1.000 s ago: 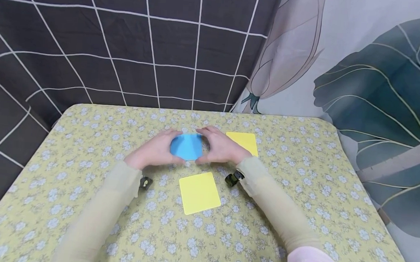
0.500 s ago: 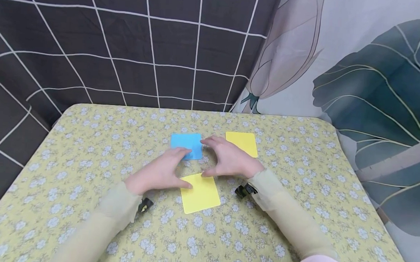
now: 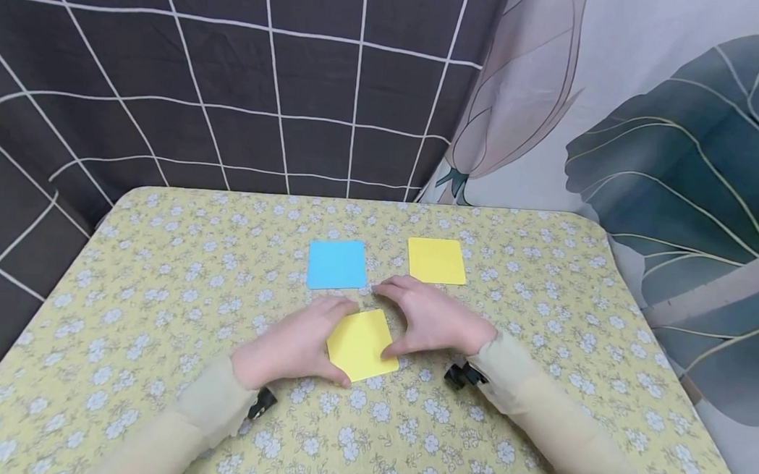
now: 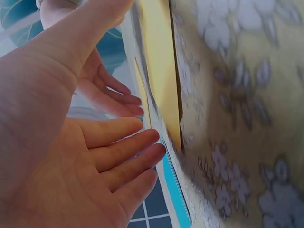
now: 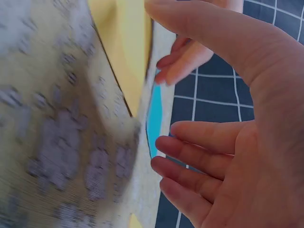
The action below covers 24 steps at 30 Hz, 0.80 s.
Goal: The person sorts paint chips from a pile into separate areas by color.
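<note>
A square yellow card (image 3: 361,343) lies slightly turned on the flowered cloth, between my two hands in the head view. At its left edge is my left hand (image 3: 298,342), thumb spread from the fingers and fingertips by the card's corners. My right hand (image 3: 436,316) curves around the card's right side, its thumb over the card's edge. The left wrist view shows the left fingers (image 4: 126,156) extended beside the yellow card (image 4: 161,71). The right fingers (image 5: 199,156) are likewise extended in the right wrist view. Neither hand grips anything.
Behind the near card, a blue card (image 3: 336,265) lies flat. A second yellow card (image 3: 437,261) is farther right. The flowered tablecloth (image 3: 150,353) covers the table, with a dark grid curtain (image 3: 233,76) behind and a leaf-print curtain (image 3: 683,176) at right.
Both hands have moved from around the blue card toward the body and now flank the near yellow card. The blue card stays in its place, fully uncovered.
</note>
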Motion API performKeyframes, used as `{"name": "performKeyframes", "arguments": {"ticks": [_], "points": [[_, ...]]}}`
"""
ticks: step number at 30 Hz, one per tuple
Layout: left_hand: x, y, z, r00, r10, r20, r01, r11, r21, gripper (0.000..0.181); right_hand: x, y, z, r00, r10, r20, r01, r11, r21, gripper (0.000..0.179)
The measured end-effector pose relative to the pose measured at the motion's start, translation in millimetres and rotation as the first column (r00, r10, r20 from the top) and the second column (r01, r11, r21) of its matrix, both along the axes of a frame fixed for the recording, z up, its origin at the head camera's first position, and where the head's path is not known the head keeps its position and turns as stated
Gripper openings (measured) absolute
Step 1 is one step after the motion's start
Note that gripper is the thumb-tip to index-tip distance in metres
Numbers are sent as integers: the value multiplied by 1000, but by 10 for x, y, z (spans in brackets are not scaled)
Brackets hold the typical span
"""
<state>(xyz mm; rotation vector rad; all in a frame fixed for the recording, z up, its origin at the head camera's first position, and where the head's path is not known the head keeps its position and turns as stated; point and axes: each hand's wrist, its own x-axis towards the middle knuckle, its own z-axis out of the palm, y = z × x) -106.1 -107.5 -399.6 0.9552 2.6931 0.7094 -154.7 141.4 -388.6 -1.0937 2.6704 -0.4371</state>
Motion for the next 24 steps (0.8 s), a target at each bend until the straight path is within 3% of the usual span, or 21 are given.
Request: {"name": "performKeyframes", "arguments": {"ticks": [7,11,24], "points": [[65,13,-55,1000,-17,-3,17,1000,-1,111,102,31,-101,999,36,-36,-36,999,-15,106],[83,12,-72,1000,-20,6,20,1000,7,108,133,34,-132,999,33,-14,-34,999,-12,103],[33,-6,-64,999,-44,-21,45,999,23,105,164,35,-151,999,32,2,-32,999,-40,102]]}}
